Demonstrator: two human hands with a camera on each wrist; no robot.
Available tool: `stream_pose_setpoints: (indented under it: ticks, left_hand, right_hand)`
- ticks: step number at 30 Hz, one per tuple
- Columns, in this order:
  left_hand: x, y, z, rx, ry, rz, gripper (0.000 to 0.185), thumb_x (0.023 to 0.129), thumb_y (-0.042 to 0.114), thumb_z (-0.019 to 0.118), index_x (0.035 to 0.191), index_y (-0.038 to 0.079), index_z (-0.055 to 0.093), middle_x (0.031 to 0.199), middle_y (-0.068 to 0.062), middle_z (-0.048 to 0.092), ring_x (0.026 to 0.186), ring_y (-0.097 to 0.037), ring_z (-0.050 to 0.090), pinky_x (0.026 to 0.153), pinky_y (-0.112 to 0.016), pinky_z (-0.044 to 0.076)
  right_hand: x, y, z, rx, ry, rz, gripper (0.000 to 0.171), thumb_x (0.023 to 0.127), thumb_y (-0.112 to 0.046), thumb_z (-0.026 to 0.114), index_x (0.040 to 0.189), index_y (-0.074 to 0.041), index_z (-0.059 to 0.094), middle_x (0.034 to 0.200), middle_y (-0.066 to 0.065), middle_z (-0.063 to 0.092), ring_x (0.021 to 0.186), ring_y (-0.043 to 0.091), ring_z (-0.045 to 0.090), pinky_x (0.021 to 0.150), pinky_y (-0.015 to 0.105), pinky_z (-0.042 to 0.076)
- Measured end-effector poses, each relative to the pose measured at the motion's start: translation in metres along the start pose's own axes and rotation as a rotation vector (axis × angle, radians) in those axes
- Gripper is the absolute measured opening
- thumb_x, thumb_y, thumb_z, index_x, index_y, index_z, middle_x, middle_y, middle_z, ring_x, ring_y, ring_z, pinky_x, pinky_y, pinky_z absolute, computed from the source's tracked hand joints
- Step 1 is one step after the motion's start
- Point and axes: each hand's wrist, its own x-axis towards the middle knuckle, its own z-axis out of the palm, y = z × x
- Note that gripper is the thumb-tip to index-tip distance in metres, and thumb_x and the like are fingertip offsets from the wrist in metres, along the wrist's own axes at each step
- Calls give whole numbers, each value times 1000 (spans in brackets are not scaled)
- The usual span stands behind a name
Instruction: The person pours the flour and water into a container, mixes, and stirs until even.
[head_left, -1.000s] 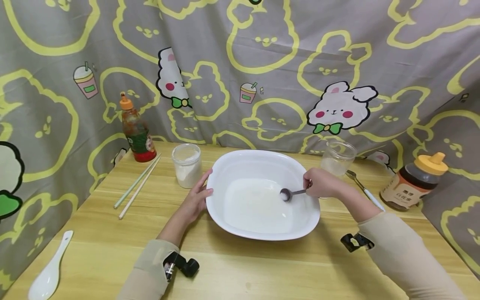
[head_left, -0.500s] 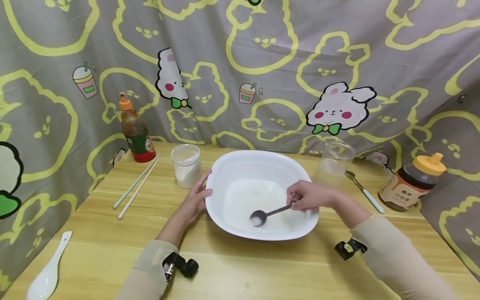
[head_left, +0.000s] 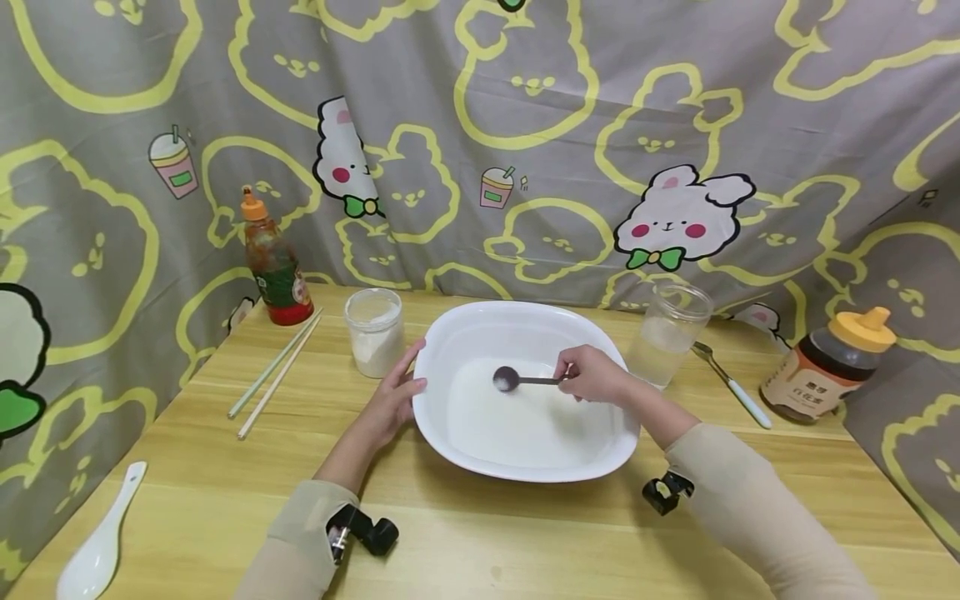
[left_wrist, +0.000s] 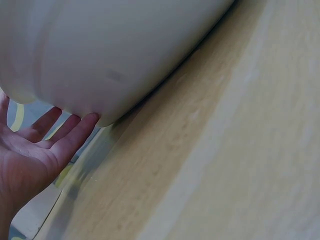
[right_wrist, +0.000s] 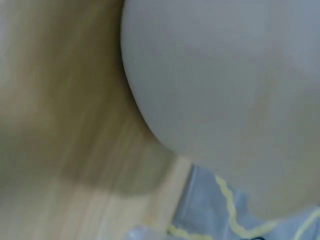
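A large white bowl (head_left: 442, 350) with white liquid in its bottom stands mid-table. My left hand (head_left: 392, 398) rests with straight fingers against its left outer wall; in the left wrist view the fingers (left_wrist: 60, 132) touch the bowl (left_wrist: 120, 45) from outside. My right hand (head_left: 592, 375) is over the bowl and pinches the handle of a dark metal spoon (head_left: 508, 379), whose head sits toward the bowl's back left. The right wrist view shows only the bowl's outer wall (right_wrist: 225, 85) and the table.
On the wooden table (head_left: 225, 500): a sauce bottle (head_left: 273, 262), two chopsticks (head_left: 273, 371), a jar of white powder (head_left: 373, 330), a clear glass jar (head_left: 667, 332), a spoon with a pale handle (head_left: 731, 385), a honey bottle (head_left: 828, 367), a white ceramic spoon (head_left: 97, 546).
My right hand swept the spoon round the bowl: from the right side, to the front, then to the back left. The left hand stayed on the bowl's wall.
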Motion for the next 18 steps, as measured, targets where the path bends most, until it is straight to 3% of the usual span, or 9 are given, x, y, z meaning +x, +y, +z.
stream_pose_setpoints:
  ticks: [3, 7, 10, 18]
  left_hand:
    - [0, 0, 1, 1, 3, 0, 66, 82, 12, 49, 139, 23, 18, 132, -22, 25, 106, -42, 39, 70, -40, 47]
    - [0, 0, 0, 4, 6, -4, 66, 81, 12, 49, 139, 23, 18, 132, -22, 26, 105, -40, 41, 71, -41, 47]
    - [0, -1, -1, 4, 5, -4, 66, 81, 12, 49, 139, 23, 18, 132, -21, 26, 105, -39, 41, 71, -41, 47]
    - [1, -1, -1, -2, -2, 4, 66, 81, 12, 49, 139, 23, 18, 132, -22, 26, 105, -42, 40, 70, -40, 47]
  right_hand:
    - [-9, 3, -13, -69, 18, 10, 5, 71, 2, 55, 76, 2, 57, 51, 4, 51, 43, 12, 44, 39, 23, 37]
    - [-22, 5, -31, -133, -47, 0, 6, 69, 4, 54, 71, -1, 55, 53, 3, 51, 44, 12, 44, 40, 24, 37]
    - [-33, 5, -44, -135, -149, -31, 8, 69, 5, 52, 71, -3, 55, 54, 1, 51, 44, 10, 43, 39, 22, 35]
    - [-51, 3, -60, 8, -421, -51, 10, 70, 6, 54, 74, -3, 58, 49, 0, 46, 38, 7, 34, 34, 16, 24]
